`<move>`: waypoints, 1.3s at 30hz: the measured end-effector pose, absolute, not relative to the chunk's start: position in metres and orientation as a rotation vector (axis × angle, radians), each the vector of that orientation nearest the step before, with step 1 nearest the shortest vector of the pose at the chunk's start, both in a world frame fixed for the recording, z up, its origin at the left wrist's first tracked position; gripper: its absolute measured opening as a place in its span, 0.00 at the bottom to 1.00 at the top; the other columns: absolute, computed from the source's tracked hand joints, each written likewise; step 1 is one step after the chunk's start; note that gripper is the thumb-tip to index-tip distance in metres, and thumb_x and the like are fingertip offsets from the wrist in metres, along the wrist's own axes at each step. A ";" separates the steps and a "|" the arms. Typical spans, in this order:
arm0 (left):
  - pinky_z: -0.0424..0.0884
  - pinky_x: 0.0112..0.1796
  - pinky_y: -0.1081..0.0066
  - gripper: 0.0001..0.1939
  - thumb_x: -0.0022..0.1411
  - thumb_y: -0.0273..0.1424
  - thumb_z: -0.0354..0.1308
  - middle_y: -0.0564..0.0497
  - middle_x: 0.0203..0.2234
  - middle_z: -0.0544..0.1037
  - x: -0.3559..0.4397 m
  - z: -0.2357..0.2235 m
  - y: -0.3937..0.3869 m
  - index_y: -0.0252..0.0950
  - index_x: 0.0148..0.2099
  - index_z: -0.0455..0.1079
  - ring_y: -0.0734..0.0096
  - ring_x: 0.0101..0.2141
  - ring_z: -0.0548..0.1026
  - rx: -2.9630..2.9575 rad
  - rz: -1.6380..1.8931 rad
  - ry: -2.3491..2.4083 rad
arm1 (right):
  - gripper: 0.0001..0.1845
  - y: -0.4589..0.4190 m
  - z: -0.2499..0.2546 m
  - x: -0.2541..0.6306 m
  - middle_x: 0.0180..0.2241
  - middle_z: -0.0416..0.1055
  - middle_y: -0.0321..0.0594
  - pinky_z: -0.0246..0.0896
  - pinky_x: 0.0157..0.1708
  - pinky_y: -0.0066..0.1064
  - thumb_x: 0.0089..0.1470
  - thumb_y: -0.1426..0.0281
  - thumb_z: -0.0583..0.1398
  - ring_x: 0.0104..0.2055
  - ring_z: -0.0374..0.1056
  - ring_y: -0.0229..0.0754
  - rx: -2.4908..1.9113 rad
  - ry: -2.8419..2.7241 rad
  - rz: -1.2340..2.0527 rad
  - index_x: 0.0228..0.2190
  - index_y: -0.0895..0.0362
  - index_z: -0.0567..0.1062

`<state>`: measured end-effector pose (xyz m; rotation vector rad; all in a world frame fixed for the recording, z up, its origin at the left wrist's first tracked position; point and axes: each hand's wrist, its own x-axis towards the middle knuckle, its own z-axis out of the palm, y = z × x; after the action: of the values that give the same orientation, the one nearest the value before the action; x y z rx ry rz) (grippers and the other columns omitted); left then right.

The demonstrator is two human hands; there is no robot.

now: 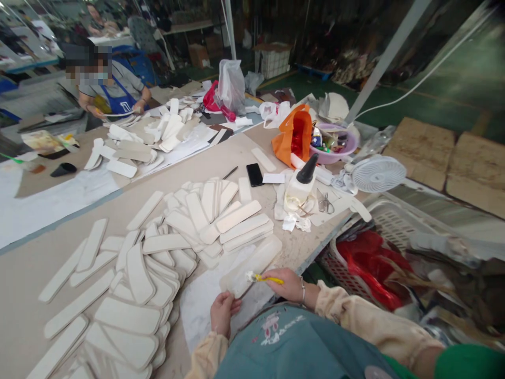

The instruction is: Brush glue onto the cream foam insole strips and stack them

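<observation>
My right hand (284, 285) is closed around a small yellow-handled brush (269, 279). Its white bristles rest on a long, pale, round-cornered piece (256, 261), whose surface looks slightly glossy. At the near end of that piece, my left hand (224, 311) pinches the edge between thumb and fingers. White paper (199, 305) lies underneath. Left of and beyond my hands are heaped many similar off-white pieces (132, 313), some stacked, others fanned out. A white container with a black cone-shaped top (302, 184) stands beyond, near the table's right edge.
A phone (254, 175), scissors (325, 204) and a white fan (379, 173) lie farther back. Near them are an orange bag (292, 137) and a purple basin (335, 145). A basket (394, 216) of scraps stands right of the table. Across it, another person (114, 87) handles a strip.
</observation>
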<state>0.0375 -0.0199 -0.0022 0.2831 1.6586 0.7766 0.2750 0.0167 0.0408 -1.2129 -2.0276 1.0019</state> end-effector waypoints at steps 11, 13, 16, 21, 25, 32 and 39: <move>0.70 0.23 0.74 0.10 0.45 0.30 0.60 0.55 0.17 0.74 0.032 -0.017 -0.022 0.36 0.30 0.62 0.69 0.23 0.76 0.338 0.744 1.683 | 0.13 0.044 0.031 0.343 0.36 0.76 0.42 0.69 0.38 0.34 0.55 0.69 0.53 0.37 0.72 0.42 -1.472 -1.934 0.536 0.39 0.56 0.74; 0.70 0.24 0.74 0.11 0.44 0.31 0.60 0.55 0.17 0.74 0.032 -0.016 -0.022 0.36 0.31 0.62 0.68 0.23 0.76 0.354 0.729 1.699 | 0.13 0.046 0.030 0.343 0.37 0.75 0.43 0.68 0.38 0.34 0.55 0.70 0.52 0.37 0.72 0.42 -1.449 -1.962 0.487 0.40 0.57 0.73; 0.71 0.25 0.73 0.11 0.44 0.33 0.60 0.55 0.17 0.74 0.033 -0.014 -0.023 0.36 0.30 0.63 0.68 0.24 0.76 0.374 0.722 1.716 | 0.14 0.045 0.030 0.336 0.34 0.75 0.44 0.67 0.35 0.33 0.55 0.71 0.51 0.35 0.71 0.42 -1.380 -2.103 0.366 0.40 0.58 0.72; 0.72 0.27 0.71 0.08 0.46 0.33 0.58 0.54 0.17 0.73 0.034 -0.012 -0.024 0.37 0.28 0.62 0.67 0.24 0.76 0.398 0.723 1.731 | 0.13 0.038 0.033 0.323 0.26 0.72 0.41 0.63 0.28 0.29 0.54 0.71 0.52 0.29 0.68 0.40 -1.189 -2.325 0.341 0.39 0.57 0.72; 0.72 0.28 0.71 0.08 0.46 0.32 0.58 0.54 0.18 0.74 0.036 -0.008 -0.024 0.37 0.30 0.63 0.68 0.24 0.76 0.379 0.749 1.743 | 0.13 0.040 0.037 0.332 0.28 0.73 0.42 0.63 0.29 0.30 0.56 0.71 0.50 0.30 0.68 0.40 -1.186 -2.248 0.339 0.40 0.58 0.72; 0.71 0.27 0.72 0.07 0.48 0.32 0.57 0.54 0.17 0.73 0.040 -0.009 -0.027 0.38 0.29 0.62 0.68 0.23 0.76 0.382 0.756 1.758 | 0.13 0.038 0.037 0.343 0.26 0.73 0.42 0.64 0.28 0.31 0.55 0.71 0.51 0.29 0.69 0.40 -1.133 -2.289 0.429 0.38 0.58 0.73; 0.67 0.26 0.71 0.05 0.49 0.33 0.56 0.53 0.17 0.73 0.026 0.010 -0.016 0.38 0.25 0.66 0.66 0.23 0.74 0.827 0.353 1.983 | 0.14 0.040 0.043 0.363 0.36 0.75 0.42 0.69 0.36 0.32 0.57 0.70 0.52 0.37 0.71 0.40 -1.021 -1.956 0.633 0.44 0.55 0.71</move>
<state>0.0260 -0.0157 0.0096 0.8275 1.9825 0.3529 0.3629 0.0402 0.0427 -1.0212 -1.9561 0.6331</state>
